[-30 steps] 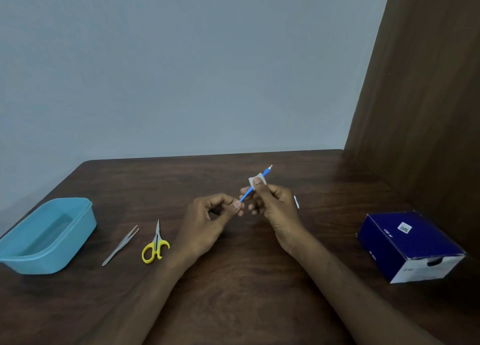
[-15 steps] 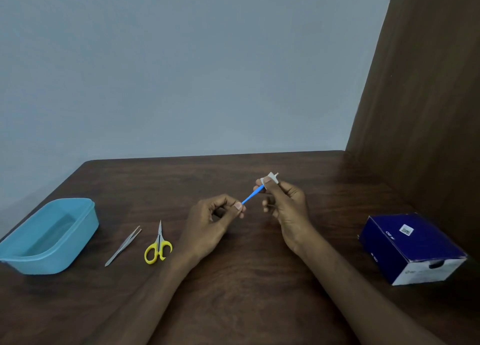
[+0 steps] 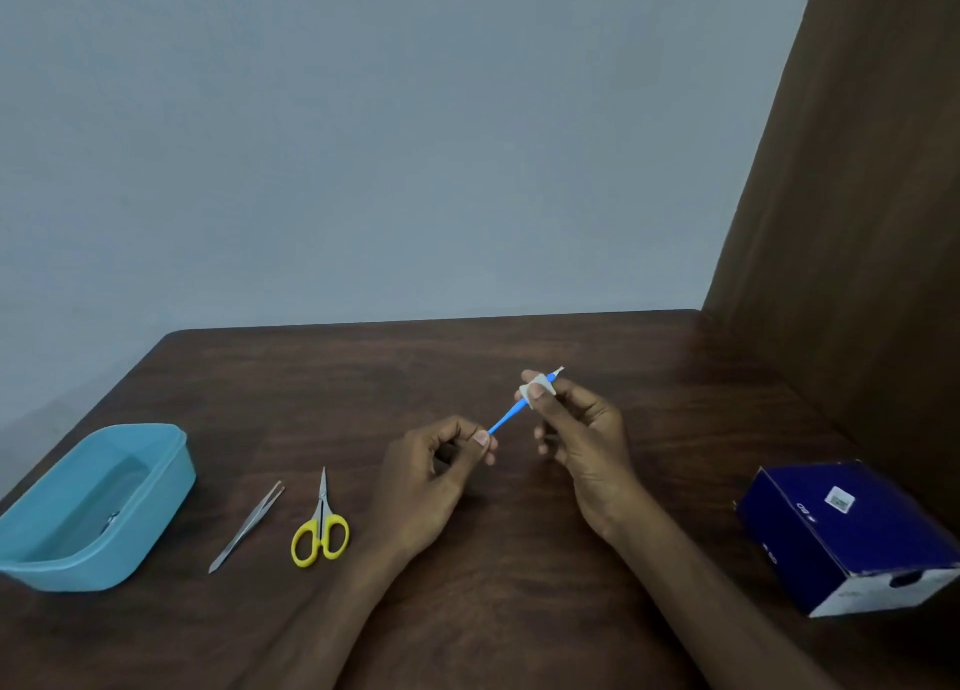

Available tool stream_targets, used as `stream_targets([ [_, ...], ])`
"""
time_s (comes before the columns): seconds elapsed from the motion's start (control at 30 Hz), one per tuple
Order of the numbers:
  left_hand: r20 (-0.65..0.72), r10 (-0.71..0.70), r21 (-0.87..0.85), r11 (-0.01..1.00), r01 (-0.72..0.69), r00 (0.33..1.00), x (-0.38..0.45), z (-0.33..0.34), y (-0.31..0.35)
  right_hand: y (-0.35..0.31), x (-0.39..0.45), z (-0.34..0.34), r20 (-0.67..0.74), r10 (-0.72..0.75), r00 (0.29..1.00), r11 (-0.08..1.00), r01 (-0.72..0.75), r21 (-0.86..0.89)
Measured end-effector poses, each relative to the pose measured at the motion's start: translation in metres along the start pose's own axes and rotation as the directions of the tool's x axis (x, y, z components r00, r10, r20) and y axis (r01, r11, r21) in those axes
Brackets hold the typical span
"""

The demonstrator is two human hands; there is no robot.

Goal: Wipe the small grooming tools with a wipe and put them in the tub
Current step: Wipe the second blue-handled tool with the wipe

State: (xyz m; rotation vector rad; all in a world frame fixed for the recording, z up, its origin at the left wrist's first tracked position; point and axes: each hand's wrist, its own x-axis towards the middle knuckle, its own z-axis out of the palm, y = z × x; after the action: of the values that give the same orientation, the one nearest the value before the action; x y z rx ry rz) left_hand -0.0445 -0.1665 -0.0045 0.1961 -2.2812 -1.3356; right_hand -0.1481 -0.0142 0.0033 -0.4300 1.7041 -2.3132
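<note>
My left hand (image 3: 431, 481) pinches the near end of a thin blue grooming stick (image 3: 505, 419) above the middle of the table. My right hand (image 3: 582, 429) holds a small white wipe (image 3: 535, 390) folded around the stick's far part; the stick's pale tip pokes out beyond the wipe. Metal tweezers (image 3: 247, 528) and small yellow-handled scissors (image 3: 321, 525) lie on the table left of my hands. The light blue tub (image 3: 156, 486) stands at the far left, with a small dark item lying inside it.
A dark blue cardboard box (image 3: 852, 533) sits at the right near the table's edge. A brown wooden panel (image 3: 857, 195) rises along the right side. The dark wooden table (image 3: 519, 611) meets a pale wall at the back.
My right hand has slid the wipe along the stick toward its far tip, baring more of the blue shaft. My left hand keeps its pinch on the near end.
</note>
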Motion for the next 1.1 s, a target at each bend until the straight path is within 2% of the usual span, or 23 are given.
stream_targets([
  [0.17,0.009,-0.046,-0.057,0.997,0.046,0.999,0.000,-0.002,-0.002,0.004,-0.003,0.008,0.036,0.010,0.999,1.000,-0.009,-0.004],
  [0.3,0.015,0.013,-0.042,0.999,-0.012,1.000,-0.002,-0.003,0.000,0.006,0.003,0.006,-0.006,0.013,1.000,0.999,-0.013,0.037],
  [0.53,0.007,0.073,-0.012,0.997,-0.073,0.997,-0.003,-0.002,0.001,0.015,-0.003,0.008,0.126,-0.034,0.991,0.991,0.050,-0.126],
  [0.67,-0.009,0.074,-0.057,0.996,-0.075,0.997,-0.001,-0.002,-0.001,0.018,-0.007,0.012,0.189,-0.013,0.982,0.995,0.031,-0.091],
  [0.87,0.047,0.059,-0.086,0.995,-0.055,0.997,-0.009,-0.002,0.005,0.011,-0.011,0.007,0.239,-0.005,0.971,0.990,0.038,-0.133],
  [1.1,0.055,0.122,-0.004,0.992,-0.122,0.991,-0.010,-0.004,0.001,0.007,-0.018,0.006,0.182,-0.014,0.983,0.991,0.038,-0.126],
])
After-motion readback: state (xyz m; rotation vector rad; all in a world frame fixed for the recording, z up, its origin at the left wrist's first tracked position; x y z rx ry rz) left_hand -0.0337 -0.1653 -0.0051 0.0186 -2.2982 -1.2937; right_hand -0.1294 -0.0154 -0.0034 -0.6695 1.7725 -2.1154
